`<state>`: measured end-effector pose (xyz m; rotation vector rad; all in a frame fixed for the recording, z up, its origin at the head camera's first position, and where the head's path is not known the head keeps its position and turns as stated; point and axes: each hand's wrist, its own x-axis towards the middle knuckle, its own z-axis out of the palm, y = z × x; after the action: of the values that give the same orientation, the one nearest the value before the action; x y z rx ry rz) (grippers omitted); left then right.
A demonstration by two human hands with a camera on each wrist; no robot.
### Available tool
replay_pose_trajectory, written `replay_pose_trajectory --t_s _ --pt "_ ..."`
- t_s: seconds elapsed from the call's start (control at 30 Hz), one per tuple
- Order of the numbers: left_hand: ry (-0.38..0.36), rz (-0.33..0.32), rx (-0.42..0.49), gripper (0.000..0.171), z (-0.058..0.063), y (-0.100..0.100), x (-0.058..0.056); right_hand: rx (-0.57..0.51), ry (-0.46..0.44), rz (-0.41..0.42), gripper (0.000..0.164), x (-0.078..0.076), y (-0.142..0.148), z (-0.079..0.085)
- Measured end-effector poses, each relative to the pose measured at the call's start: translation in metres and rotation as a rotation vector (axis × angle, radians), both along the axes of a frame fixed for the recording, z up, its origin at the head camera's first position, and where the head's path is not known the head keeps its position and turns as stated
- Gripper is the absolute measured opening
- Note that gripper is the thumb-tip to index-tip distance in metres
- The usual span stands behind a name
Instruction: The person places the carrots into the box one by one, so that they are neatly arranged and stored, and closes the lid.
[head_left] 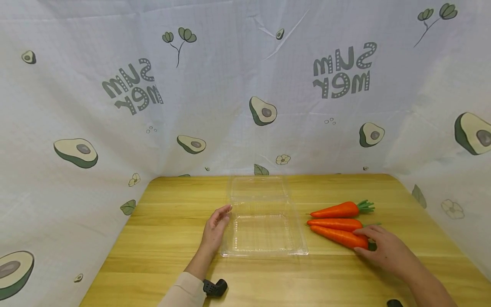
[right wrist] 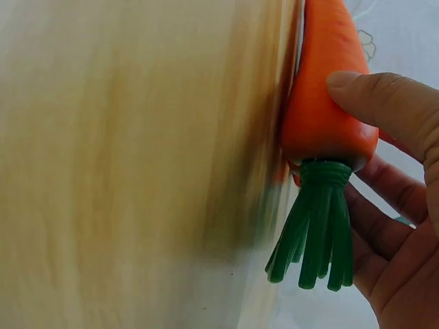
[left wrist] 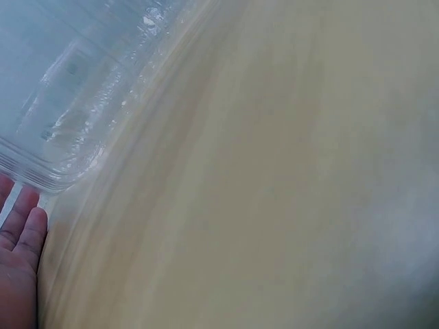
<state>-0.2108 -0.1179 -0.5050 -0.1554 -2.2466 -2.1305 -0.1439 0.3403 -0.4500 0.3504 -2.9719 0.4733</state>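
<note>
A clear plastic clamshell box (head_left: 262, 233) lies open on the table, its lid (head_left: 258, 186) folded back toward the far edge. My left hand (head_left: 214, 229) is at the box's left side, fingers extended along the rim; the left wrist view shows its fingertips (left wrist: 33, 229) right at the box's corner. Three orange carrots lie to the right of the box. On the nearest carrot (head_left: 337, 237), my right hand (head_left: 389, 251) grips the thick end between thumb and fingers. Its green stalk tops (right wrist: 315, 226) hang below the thumb in the right wrist view. Beyond it lie the middle carrot (head_left: 333, 223) and the far carrot (head_left: 339, 209).
The wooden table (head_left: 168, 238) extends around the box and carrots. A white cloth (head_left: 222, 85) printed with avocados hangs behind the table and along both sides. A black wrist device (head_left: 215, 288) sits by the left sleeve (head_left: 186, 290).
</note>
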Motion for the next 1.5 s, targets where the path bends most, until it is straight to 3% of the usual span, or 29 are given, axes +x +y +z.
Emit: replay_pose_trajectory --t_s 0.33,0.93,1.5 --pt "0.003 0.01 -0.001 0.04 0.001 0.001 -0.001 -0.061 -0.032 -0.011 0.046 0.0 0.0 0.007" --pt "0.002 0.021 0.025 0.04 0.001 0.0 -0.001 -0.054 -0.048 -0.074 0.053 -0.003 -0.01 0.03" --pt "0.011 0.011 0.069 0.04 0.0 -0.002 -0.002 -0.1 0.019 -0.008 0.048 -0.006 -0.031 0.039"
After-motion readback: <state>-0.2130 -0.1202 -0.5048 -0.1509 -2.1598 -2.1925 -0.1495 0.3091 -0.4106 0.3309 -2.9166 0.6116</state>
